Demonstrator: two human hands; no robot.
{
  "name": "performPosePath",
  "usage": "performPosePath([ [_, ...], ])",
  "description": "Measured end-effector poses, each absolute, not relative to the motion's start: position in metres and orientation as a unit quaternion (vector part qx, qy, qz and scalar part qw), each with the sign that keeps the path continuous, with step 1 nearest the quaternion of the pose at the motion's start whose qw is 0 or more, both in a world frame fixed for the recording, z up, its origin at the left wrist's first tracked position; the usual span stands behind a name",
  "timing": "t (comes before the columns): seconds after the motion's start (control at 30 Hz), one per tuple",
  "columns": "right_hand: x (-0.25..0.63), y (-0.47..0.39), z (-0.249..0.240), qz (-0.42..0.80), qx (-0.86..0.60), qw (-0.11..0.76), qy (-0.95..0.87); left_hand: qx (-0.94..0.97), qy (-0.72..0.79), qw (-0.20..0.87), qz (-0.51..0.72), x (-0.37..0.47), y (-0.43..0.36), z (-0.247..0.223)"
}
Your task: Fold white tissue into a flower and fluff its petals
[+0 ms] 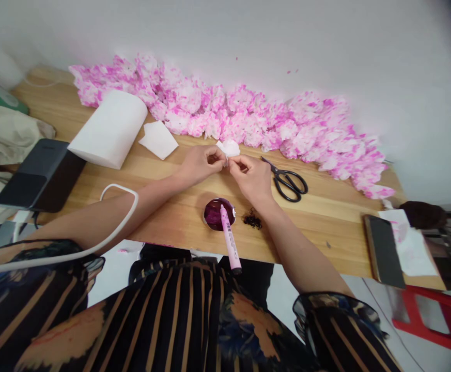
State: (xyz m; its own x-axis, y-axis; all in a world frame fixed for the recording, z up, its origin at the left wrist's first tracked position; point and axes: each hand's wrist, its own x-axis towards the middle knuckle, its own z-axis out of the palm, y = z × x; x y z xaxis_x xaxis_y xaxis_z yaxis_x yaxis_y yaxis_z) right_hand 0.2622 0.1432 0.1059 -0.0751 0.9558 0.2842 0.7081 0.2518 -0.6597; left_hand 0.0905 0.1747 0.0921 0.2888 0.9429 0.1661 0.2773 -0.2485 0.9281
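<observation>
My left hand (205, 164) and my right hand (250, 175) meet over the middle of the wooden table, both pinching the lower end of a small white paper bunch (230, 148). Its white folds stick up above my fingertips. Below my hands, a pink marker (231, 243) leans in a small dish (211, 214) stained dark purple. A little pile of thin black ties (252, 220) lies beside the dish, under my right wrist. Black-handled scissors (289, 184) rest just right of my right hand. Left of my hands lies a loose white paper piece (159, 140).
A long row of pink-and-white paper flowers (210, 108) lines the wall. A white paper roll (111, 126) and a black device (41, 173) stand left, with a white cable (132, 206) over my left forearm. A phone (384, 250) lies right, near a red stool (434, 318).
</observation>
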Motion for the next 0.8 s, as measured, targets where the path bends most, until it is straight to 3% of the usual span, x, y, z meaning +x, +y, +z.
performPosePath([
  [0.8, 0.273, 0.155, 0.101, 0.446, -0.531, 0.415, -0.588, 0.647, 0.407, 0.475, 0.436, 0.089, 0.177, 0.090],
])
